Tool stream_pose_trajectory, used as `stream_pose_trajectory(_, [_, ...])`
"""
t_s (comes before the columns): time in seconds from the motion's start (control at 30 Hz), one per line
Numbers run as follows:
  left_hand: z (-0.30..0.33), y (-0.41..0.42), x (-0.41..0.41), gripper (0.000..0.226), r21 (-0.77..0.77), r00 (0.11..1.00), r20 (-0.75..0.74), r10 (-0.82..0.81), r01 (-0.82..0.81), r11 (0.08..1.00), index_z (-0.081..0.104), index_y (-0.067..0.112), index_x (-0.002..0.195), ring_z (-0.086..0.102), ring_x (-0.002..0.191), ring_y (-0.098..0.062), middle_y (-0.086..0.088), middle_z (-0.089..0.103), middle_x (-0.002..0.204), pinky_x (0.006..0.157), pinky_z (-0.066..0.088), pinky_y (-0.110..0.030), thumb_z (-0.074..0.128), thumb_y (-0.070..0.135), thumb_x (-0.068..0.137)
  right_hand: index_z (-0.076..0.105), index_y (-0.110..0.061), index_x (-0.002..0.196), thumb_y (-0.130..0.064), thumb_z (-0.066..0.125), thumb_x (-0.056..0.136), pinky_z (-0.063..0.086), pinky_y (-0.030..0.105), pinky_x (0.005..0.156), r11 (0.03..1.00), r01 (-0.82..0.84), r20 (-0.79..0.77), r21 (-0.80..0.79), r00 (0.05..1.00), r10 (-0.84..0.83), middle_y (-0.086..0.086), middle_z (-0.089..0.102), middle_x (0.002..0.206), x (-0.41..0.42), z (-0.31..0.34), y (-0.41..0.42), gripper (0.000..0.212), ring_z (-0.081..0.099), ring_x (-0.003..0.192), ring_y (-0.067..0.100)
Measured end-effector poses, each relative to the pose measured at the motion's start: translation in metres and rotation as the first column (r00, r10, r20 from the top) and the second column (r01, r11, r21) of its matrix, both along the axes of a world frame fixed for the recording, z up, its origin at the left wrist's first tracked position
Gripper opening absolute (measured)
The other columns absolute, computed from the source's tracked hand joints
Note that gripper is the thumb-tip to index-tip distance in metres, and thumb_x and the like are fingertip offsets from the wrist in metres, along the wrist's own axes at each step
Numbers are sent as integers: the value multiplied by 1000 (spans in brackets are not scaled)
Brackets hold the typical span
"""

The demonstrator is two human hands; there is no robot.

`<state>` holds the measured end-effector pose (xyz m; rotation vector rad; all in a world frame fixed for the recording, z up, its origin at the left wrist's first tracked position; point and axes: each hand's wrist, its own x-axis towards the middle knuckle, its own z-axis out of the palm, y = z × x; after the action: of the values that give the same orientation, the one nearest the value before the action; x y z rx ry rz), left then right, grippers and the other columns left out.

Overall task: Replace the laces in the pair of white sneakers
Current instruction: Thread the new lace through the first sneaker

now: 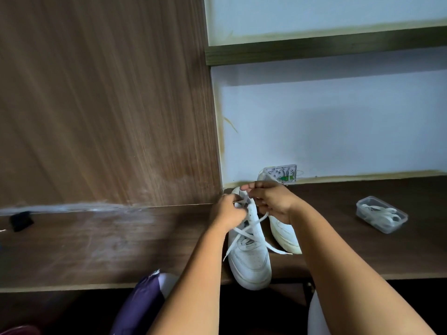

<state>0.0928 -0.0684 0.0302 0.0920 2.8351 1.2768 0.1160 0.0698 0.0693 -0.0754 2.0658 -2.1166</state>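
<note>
Two white sneakers stand on the dark wooden desk (96,247). The left sneaker (250,262) points its toe toward me over the desk's front edge. A white lace (244,232) crosses its eyelets, and loose ends trail off both sides. My left hand (227,211) pinches the lace at the shoe's collar. My right hand (271,199) grips the lace at the same spot from the right. The right sneaker (285,232) sits just behind my right wrist, partly hidden.
A clear plastic box (382,213) holding white laces sits at the right on the desk. A wall socket plate (281,174) is behind the shoes. A wooden panel (108,105) rises at the left. A small black object (21,221) lies far left.
</note>
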Motion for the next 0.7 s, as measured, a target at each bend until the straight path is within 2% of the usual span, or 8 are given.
stream_pose_trajectory(0.07, [-4, -3, 1, 22, -283, 977, -212, -17, -44, 958, 68, 24, 101, 59, 101, -23, 3, 58, 110, 73, 44, -25, 64, 34, 81, 64, 0, 110, 2, 56, 93, 35, 9, 42, 996, -22, -82, 81, 996, 28, -6, 59, 62, 4, 4, 1, 19, 49, 41, -3])
stream_pose_trajectory(0.13, [-10, -3, 1, 21, -354, 922, -384, -53, -94, 931, 68, 22, 100, 59, 100, -22, 3, 59, 110, 72, 44, -26, 62, 32, 83, 66, 1, 108, 0, 58, 92, 39, 6, 48, 987, 53, -169, 152, 985, -27, -2, 63, 73, 1, 2, 4, 18, 54, 46, -7])
stream_pose_trajectory(0.3, [-30, 2, -4, 15, -129, 830, -555, 48, -143, 981, 68, 21, 96, 63, 91, -23, 2, 65, 100, 67, 47, -29, 62, 22, 83, 74, -14, 98, -11, 64, 91, 42, 6, 61, 933, 274, -285, 236, 937, -203, -1, 70, 86, -21, -17, 9, 13, 59, 70, -4])
stream_pose_trajectory(0.4, [-37, 4, -8, 15, 20, 809, -583, 76, -79, 997, 70, 23, 96, 62, 88, -12, 8, 67, 99, 69, 46, -24, 69, 18, 81, 74, -17, 92, -13, 66, 89, 37, 4, 57, 831, 458, -297, 315, 879, -372, -8, 66, 80, -34, -29, 12, 10, 53, 67, -2])
stream_pose_trajectory(0.5, [-40, 2, -14, 15, 107, 814, -580, 46, 20, 994, 72, 25, 89, 58, 76, -6, 16, 59, 86, 65, 48, -25, 71, 15, 78, 73, -19, 86, -14, 66, 87, 40, 11, 68, 763, 462, -262, 452, 887, -381, -7, 65, 82, -43, -40, 11, 9, 58, 82, 8])
stream_pose_trajectory(0.57, [-40, -3, -20, 9, 54, 827, -562, -10, 49, 997, 71, 26, 85, 57, 71, -9, 16, 53, 83, 61, 46, -25, 71, 18, 79, 75, -20, 91, -18, 65, 87, 41, 14, 78, 726, 427, -248, 539, 904, -348, -6, 68, 91, -44, -44, 9, 11, 60, 90, 10])
stream_pose_trajectory(0.63, [-34, -9, -24, 3, -47, 879, -473, -57, 40, 998, 68, 24, 81, 54, 71, -10, 14, 50, 83, 60, 42, -24, 70, 21, 80, 75, -18, 97, -17, 64, 87, 41, 15, 81, 691, 419, -272, 589, 908, -318, -3, 70, 100, -44, -47, 7, 15, 62, 97, 13])
stream_pose_trajectory(0.7, [-23, -12, -22, 9, 31, 971, -226, -73, 82, 996, 63, 18, 75, 49, 67, -9, 9, 50, 76, 57, 38, -21, 69, 16, 81, 72, -15, 103, -13, 64, 86, 43, 17, 82, 633, 400, -314, 663, 916, -251, 1, 69, 104, -42, -46, 6, 19, 62, 100, 18])
